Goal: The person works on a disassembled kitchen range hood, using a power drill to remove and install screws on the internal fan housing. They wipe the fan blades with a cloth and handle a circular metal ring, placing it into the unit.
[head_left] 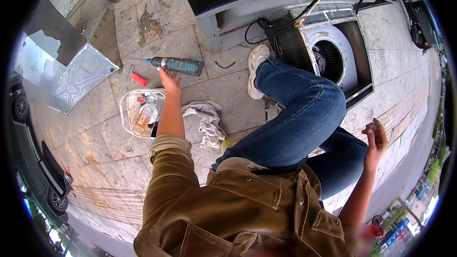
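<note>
head view: person crouched on stone-slab pavement, looking down past own brown jacket and blue jeans.
pavement (119,152): grey stone slabs, carries everything; no counter here.
range-hood unit (333,52): large black and steel housing with round fan opening, lies open at the far right of the pavement, beyond the bent knee.
metal panel (81,76): embossed silver sheet, far left, tilted against the ground.
plastic tub (129,114): clear round container of small parts, just left of the left forearm.
rag (207,121): crumpled white cloth, just right of the left forearm.
spray can (178,65): dark teal cylinder with blue tip, lying flat; long axis runs left-right, tip to the left, straight ahead of the left hand.
red tool (138,79): small red handle, left of the can.
left hand (170,82): fingers spread, empty, fingertips at the can's near side; contact cannot be told.
right hand (376,138): raised beside the right knee, loosely apart, empty, well apart from the can.
nearer hand: left, by far.
</note>
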`<action>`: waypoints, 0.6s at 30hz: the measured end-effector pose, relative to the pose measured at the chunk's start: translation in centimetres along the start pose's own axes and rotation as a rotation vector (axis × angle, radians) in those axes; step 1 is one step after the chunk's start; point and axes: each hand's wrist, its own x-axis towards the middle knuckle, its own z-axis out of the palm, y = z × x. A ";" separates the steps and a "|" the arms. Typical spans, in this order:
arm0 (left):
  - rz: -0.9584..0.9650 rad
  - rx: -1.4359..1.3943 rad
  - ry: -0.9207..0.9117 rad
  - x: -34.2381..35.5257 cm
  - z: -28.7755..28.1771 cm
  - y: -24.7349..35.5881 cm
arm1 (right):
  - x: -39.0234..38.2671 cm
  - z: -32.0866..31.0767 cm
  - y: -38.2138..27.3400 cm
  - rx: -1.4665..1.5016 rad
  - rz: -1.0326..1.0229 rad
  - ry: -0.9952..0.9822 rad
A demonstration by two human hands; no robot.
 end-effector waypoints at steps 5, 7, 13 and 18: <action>0.334 1.233 0.163 -5.5 -9.8 -12.9 | 0.7 1.4 -1.2 0.171 -0.007 -0.096; -0.088 1.571 0.243 -9.6 -8.8 -17.2 | -0.1 1.4 -2.0 0.226 -0.012 -0.118; -0.227 1.057 -0.025 -2.0 -16.0 -20.0 | 0.6 6.2 -8.9 0.387 -0.305 -0.376; 0.303 0.830 -0.548 -15.2 -5.9 -5.3 | -1.5 15.5 -11.1 0.485 -0.306 -0.790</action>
